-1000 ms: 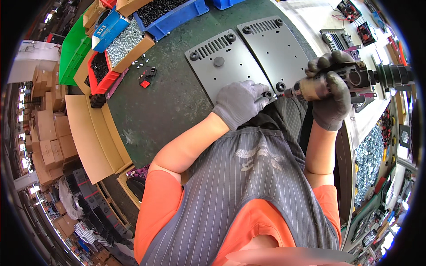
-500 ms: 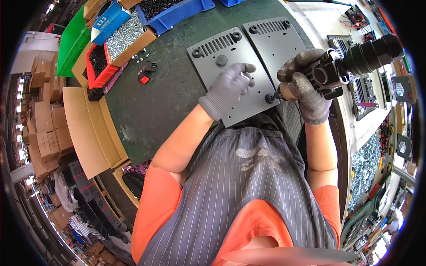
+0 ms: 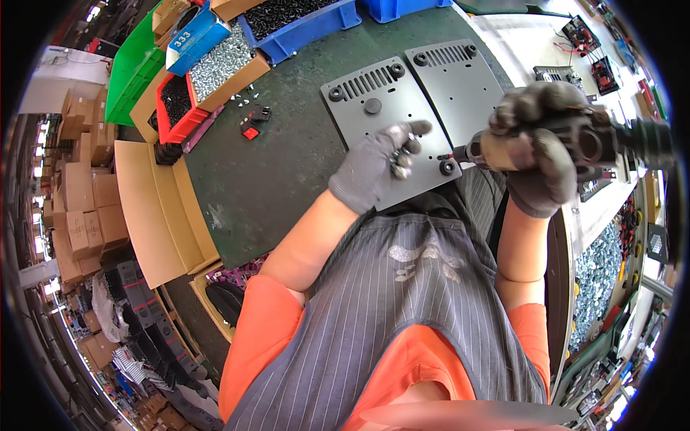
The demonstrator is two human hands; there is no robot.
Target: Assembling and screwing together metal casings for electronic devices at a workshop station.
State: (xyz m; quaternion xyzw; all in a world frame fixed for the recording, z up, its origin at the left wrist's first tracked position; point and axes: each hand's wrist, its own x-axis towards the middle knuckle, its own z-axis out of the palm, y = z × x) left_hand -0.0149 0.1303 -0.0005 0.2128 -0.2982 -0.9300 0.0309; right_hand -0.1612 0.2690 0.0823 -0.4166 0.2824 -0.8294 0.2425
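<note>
A grey metal plate (image 3: pixel 399 118) with slots, black round feet and a dark disc lies near me on the green bench. My gloved left hand (image 3: pixel 374 161) is over its left part, fingers curled, with small shiny bits at the fingertips that I cannot make out. My gloved right hand (image 3: pixel 543 151) grips a power screwdriver (image 3: pixel 473 152), blurred by motion. The driver's tip is over the plate's near right corner, just beside a black round foot (image 3: pixel 447 167). A second slotted plate (image 3: pixel 463 90) lies alongside to the right, partly hidden by the right hand.
At the back left stand a box of silver screws (image 3: pixel 223 63), a red bin (image 3: pixel 177 108) of dark parts and a blue bin (image 3: pixel 305 32) of black parts. Red-and-black small parts (image 3: pixel 251 128) lie on the bench (image 3: pixel 273 179). A white worktop (image 3: pixel 503 39) runs along the right.
The screwdriver has come up off the corner foot and moved right with my right hand. My left hand stays over the plate, fingers curled. The whole view has shifted slightly.
</note>
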